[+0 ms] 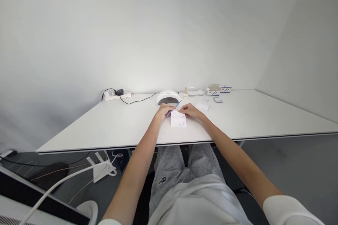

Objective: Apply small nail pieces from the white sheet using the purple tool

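Observation:
A small white sheet with rows of tiny dots [178, 121] lies on the table in front of me, probably a sticker sheet. My left hand [165, 109] is closed at its upper left corner, with a slim purple tool [178, 104] slanting up to the right between the fingers. Whether that tool is tweezers or a stick is too small to tell. At the sheet's upper right edge, my right hand [191, 110] pinches it between thumb and fingers. Just behind the hands stands a white dome-shaped nail lamp [168, 94].
Behind my right hand lie another white sheet [202, 106], a small packet [218, 100], a polish bottle [185, 92], stacked papers [195, 92] and an opened box [213, 90]. A power strip [113, 96] with a black cable [137, 102] is at the back left.

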`<state>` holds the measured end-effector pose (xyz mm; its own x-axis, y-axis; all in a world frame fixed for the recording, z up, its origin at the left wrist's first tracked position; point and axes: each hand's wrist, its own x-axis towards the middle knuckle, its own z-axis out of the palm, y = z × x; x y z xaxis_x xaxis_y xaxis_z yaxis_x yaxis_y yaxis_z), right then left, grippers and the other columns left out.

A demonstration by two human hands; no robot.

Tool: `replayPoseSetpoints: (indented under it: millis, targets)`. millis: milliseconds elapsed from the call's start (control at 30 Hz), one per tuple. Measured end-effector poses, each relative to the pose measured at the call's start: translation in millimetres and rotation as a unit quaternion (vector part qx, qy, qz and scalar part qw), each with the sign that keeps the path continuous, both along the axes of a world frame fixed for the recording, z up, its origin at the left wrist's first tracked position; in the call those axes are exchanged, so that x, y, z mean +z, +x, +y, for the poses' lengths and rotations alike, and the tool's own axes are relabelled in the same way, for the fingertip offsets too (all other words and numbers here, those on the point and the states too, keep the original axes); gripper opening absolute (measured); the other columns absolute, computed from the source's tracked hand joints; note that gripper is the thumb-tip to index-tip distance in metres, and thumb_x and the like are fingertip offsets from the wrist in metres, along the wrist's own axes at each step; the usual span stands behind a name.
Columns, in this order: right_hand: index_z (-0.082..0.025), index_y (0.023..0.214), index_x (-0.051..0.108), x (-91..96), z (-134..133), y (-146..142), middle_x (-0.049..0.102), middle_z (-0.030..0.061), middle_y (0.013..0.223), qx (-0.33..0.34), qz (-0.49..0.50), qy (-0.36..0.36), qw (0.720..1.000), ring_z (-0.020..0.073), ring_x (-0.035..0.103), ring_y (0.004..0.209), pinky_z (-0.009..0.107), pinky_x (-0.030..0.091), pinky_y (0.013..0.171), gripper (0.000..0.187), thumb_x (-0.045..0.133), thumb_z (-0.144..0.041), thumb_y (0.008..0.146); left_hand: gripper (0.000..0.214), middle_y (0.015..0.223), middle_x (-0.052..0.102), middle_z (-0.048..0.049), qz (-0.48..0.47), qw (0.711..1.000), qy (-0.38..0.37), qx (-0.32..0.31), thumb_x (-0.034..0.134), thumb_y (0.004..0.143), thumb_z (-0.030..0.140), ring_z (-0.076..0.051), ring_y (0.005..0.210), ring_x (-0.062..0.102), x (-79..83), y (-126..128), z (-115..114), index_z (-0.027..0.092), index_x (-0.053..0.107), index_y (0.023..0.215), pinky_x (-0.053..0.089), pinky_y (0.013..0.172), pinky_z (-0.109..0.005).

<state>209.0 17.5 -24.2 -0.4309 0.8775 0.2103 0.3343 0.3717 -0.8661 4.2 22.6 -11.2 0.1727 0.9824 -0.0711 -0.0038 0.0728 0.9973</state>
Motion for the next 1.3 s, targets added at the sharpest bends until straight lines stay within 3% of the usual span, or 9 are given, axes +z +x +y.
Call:
replayPoseSetpoints:
  millis: [400, 667, 1133, 1300]
  targets:
    - [-0.011, 0.074, 0.071, 1.0, -3.9, -4.4, 0.053, -0.0014, 0.052, 0.029, -0.021, 0.015, 0.999, 0.0088, 0.041, 0.048, 0.025, 0.029, 0.049, 0.042, 0.072, -0.053, 0.072, 0.011, 0.062, 0.066, -0.0067, 0.025, 0.999, 0.022, 0.008, 0.078, 0.061, 0.012, -0.012, 0.053, 0.057, -5.9, 0.7, 6.3, 0.009, 0.074, 0.071, 0.038, 0.049, -0.023]
    - [-0.012, 0.074, 0.072, -1.0, -1.5, -3.2, 0.054, -0.0012, 0.054, 0.037, -0.029, 0.023, 0.999, 0.0086, 0.041, 0.050, 0.024, 0.029, 0.050, 0.043, 0.071, -0.055, 0.071, 0.008, 0.062, 0.066, -0.0068, 0.042, 0.999, 0.027, 0.016, 0.077, 0.061, 0.010, -0.011, 0.053, 0.057, -1.4, 1.8, 0.6, 0.010, 0.073, 0.068, 0.041, 0.050, -0.023]
    - [-0.012, 0.072, 0.071, 5.4, -9.1, -5.1, 0.053, -0.0015, 0.054, 0.027, -0.047, 0.009, 0.998, 0.0088, 0.040, 0.051, 0.025, 0.028, 0.051, 0.044, 0.071, -0.056, 0.070, 0.007, 0.054, 0.062, -0.0055, 0.027, 0.999, 0.012, 0.025, 0.072, 0.059, 0.002, -0.013, 0.050, 0.056, -1.6, 2.3, 1.6, 0.008, 0.070, 0.063, 0.045, 0.053, -0.027]
    - [-0.013, 0.067, 0.069, 8.5, -11.8, -4.0, 0.053, -0.0011, 0.052, 0.016, -0.068, 0.003, 0.998, 0.0096, 0.042, 0.052, 0.025, 0.028, 0.051, 0.046, 0.071, -0.059, 0.070, 0.008, 0.056, 0.063, -0.0061, 0.018, 0.998, 0.011, 0.058, 0.071, 0.060, 0.002, -0.012, 0.052, 0.057, -0.7, 1.8, 2.2, 0.008, 0.070, 0.065, 0.045, 0.054, -0.026]
